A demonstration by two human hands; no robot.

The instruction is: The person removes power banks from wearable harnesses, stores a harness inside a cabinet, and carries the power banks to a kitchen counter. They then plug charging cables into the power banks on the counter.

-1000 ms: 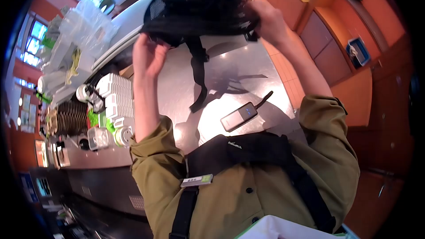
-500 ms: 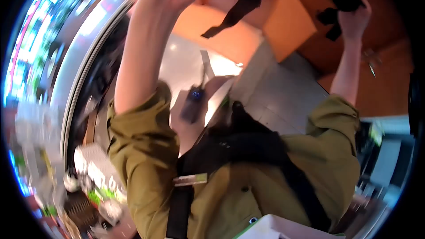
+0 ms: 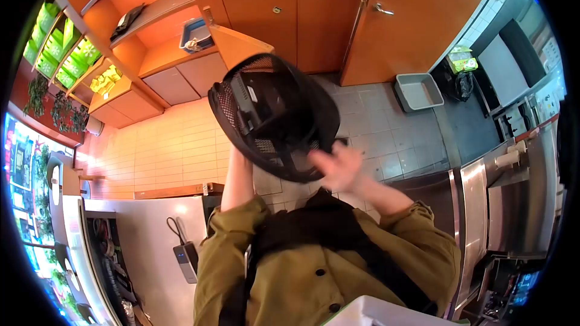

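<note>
A black mesh cap [image 3: 275, 115] hangs in front of my chest, its open inside facing me, with dark parts inside it. My left hand [image 3: 240, 160] is mostly hidden behind the cap; only the wrist and forearm show below its left side. At the cap's lower right rim is my right hand [image 3: 339, 168], blurred, its fingers apart at the edge. On the metal counter at the lower left lies a grey power bank [image 3: 186, 261] with a looped strap.
Orange cabinets [image 3: 260, 0] and a door [image 3: 417, 18] stand ahead. A grey bin [image 3: 419, 92] sits on the tiled floor, beside a black bag [image 3: 460, 84]. Metal kitchen counters [image 3: 483, 205] run along the right; a metal counter [image 3: 151, 223] is at the left.
The view has swung right, away from the counter with the white containers. The black cap has come down nearer my chest and turned its inside toward me. My right hand has moved inward to its rim.
</note>
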